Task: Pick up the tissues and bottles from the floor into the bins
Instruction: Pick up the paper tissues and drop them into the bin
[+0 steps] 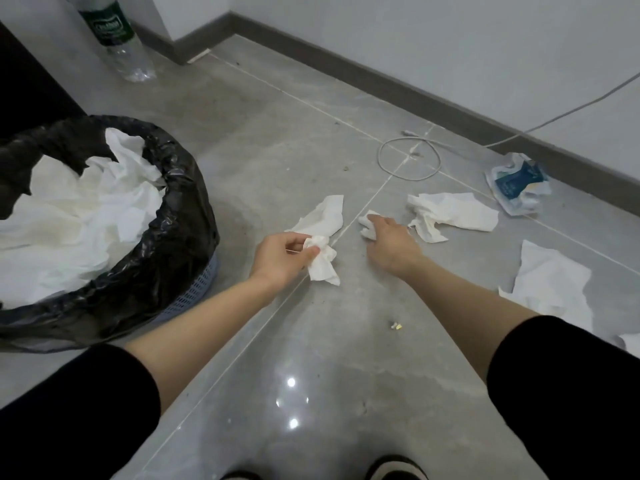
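Note:
My left hand (pixel 282 256) pinches a crumpled white tissue (pixel 323 261) just above the grey floor. Behind it a flat tissue (pixel 323 216) lies on the tiles. My right hand (pixel 389 239) reaches down over a small tissue wad (pixel 366 226), fingers curled around it. A larger crumpled tissue (pixel 450 214) lies just right of that hand. Another tissue (pixel 550 285) lies further right. A bin with a black liner (pixel 173 244), holding several white tissues, stands at the left. A clear plastic bottle (pixel 119 39) with a green label stands at the upper left.
A crumpled blue and white wrapper (pixel 519 183) lies near the baseboard at right. A grey cable (pixel 408 161) loops on the floor and runs up the wall. Small crumbs (pixel 396 326) lie on the tiles in front of me. My shoes show at the bottom edge.

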The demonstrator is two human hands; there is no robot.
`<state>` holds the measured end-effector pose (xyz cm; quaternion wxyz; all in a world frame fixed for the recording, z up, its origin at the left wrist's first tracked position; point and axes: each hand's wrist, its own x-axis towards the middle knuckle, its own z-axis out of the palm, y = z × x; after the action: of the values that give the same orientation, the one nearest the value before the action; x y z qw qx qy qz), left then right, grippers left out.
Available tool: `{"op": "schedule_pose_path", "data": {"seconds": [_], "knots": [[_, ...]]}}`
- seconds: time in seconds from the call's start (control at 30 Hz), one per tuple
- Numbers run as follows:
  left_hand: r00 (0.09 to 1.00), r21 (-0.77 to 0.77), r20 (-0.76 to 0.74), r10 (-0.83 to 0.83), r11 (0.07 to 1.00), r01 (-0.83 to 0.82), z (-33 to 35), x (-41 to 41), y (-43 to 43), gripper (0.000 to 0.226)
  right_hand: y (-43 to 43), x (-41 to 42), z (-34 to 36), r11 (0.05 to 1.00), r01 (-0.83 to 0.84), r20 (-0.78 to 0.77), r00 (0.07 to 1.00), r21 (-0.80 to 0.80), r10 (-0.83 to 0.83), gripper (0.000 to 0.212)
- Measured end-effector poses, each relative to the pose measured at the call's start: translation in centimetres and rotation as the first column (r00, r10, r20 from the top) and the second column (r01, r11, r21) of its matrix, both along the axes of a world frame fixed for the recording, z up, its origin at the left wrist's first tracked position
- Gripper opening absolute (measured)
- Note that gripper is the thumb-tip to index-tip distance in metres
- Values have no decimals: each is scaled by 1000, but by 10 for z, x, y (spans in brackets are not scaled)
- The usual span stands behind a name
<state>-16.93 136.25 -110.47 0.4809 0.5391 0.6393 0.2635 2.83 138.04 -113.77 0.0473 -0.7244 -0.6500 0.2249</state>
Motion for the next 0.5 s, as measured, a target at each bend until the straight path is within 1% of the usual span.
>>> {"op": "schedule_pose_path", "data": {"seconds": [0.07, 0.13, 0.17, 0.23, 0.3, 0.37, 0.43, 0.5], "knots": [[1000, -12, 16, 25, 1000, -25, 1, -4, -1, 16, -2, -1, -9, 1000, 5, 8, 1000, -19, -5, 45], [998, -18, 35, 47, 999, -46, 1, -7, -2, 16, -5, 0, -13, 1000, -28, 58, 998, 9, 28, 37], [997, -23, 40, 60, 998, -59, 0, -8, -4, 15, -6, -1, -13, 999, -37, 60, 998, 26, 35, 33], [995, -30, 50, 84, 996, -82, -1, -7, -7, 11, -8, -2, -11, 999, -13, -1, 1000, 52, 13, 26], [992, -26, 57, 109, 994, -108, 1, -5, -11, 10, -9, -4, -7, 997, 63, -110, 992, 48, -57, 19], [989, -6, 62, 131, 991, -131, 5, -2, -14, 11, -12, -8, 1, 982, 180, -275, 948, 53, -159, 14], [987, 32, 63, 148, 988, -150, 13, 0, -17, 9, -15, -14, 11, 953, 294, -462, 857, 71, -230, 8], [985, 100, 51, 165, 980, -169, 26, 2, -18, 16, -19, -22, 27, 929, 364, -596, 762, 67, -255, 12]]}}
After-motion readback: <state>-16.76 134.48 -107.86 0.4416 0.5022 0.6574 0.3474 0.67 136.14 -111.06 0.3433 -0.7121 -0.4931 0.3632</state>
